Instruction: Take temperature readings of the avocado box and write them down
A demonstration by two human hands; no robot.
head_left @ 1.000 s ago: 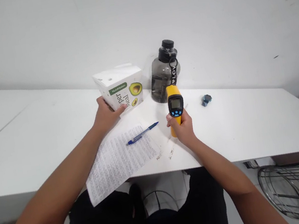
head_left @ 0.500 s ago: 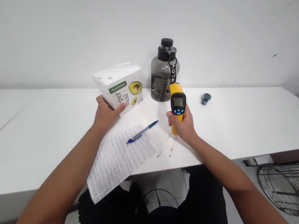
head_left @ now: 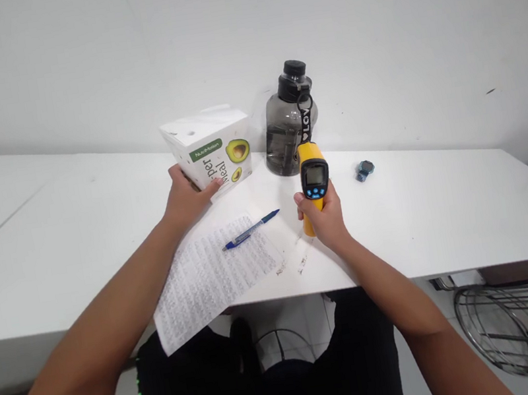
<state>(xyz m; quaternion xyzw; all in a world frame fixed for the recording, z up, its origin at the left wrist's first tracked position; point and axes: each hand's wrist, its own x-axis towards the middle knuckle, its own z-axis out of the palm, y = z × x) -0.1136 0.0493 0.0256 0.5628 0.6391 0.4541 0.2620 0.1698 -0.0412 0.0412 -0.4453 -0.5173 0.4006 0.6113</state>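
Observation:
My left hand (head_left: 188, 193) grips the lower left corner of a white box (head_left: 208, 146) printed with avocados, its thumb on the front face. In my right hand (head_left: 325, 211) is a yellow and black infrared thermometer (head_left: 314, 177), held upright by its handle with the screen and blue buttons facing me. Just behind the thermometer stands a large grey see-through water bottle (head_left: 282, 131) with a black cap and strap. A handwritten sheet of paper (head_left: 208, 286) lies below the box and overhangs the table's front edge. Across the sheet's upper right rests a blue pen (head_left: 250, 230).
A small blue watch-like object (head_left: 364, 170) lies on the white table (head_left: 446, 209) to the right. Behind the table rises a white wall (head_left: 87, 65). A metal wire rack (head_left: 526, 333) stands below the table at the lower right.
Both hands keep their holds on the box and the thermometer. The whole view has shifted very slightly; otherwise nothing has visibly moved.

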